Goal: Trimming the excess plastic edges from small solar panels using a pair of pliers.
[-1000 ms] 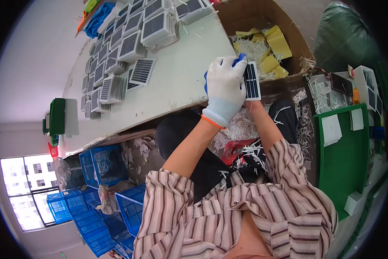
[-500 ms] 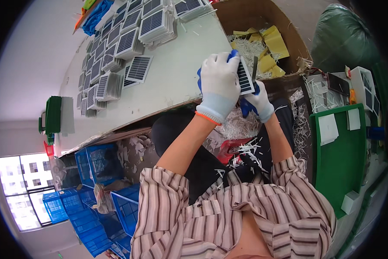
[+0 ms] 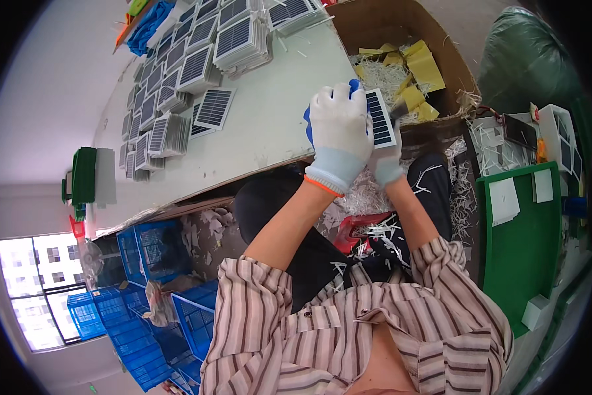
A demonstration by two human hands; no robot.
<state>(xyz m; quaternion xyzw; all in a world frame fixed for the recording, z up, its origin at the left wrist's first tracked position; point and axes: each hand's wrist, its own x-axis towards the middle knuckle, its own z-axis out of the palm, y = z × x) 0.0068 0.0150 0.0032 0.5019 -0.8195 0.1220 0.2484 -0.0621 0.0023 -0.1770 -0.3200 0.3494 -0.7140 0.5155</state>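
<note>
My left hand (image 3: 340,125), in a white knit glove with blue coating, is closed on a small solar panel (image 3: 380,120). The panel is tilted up in front of me, its dark striped cells facing me inside a white border. Behind the panel's lower part is my gloved right hand (image 3: 386,163), smeared by motion, with its fingers mostly hidden. Above it shows a blurred dark flat blade-like tool (image 3: 399,109), gripped in that hand. On the table nearby, one loose solar panel (image 3: 214,108) overlaps another, beside stacks of similar panels (image 3: 235,46).
A cardboard box (image 3: 454,66) holding white strip scraps and yellow pieces stands beyond my hands. The white table (image 3: 269,112) extends to the left. At right are a green tray (image 3: 523,243) and a green sack (image 3: 523,62). Blue crates (image 3: 138,349) sit lower left; scraps litter my lap.
The panel has turned its face more toward me. My right hand has slipped lower and behind it, and the dark tool has become blurred.
</note>
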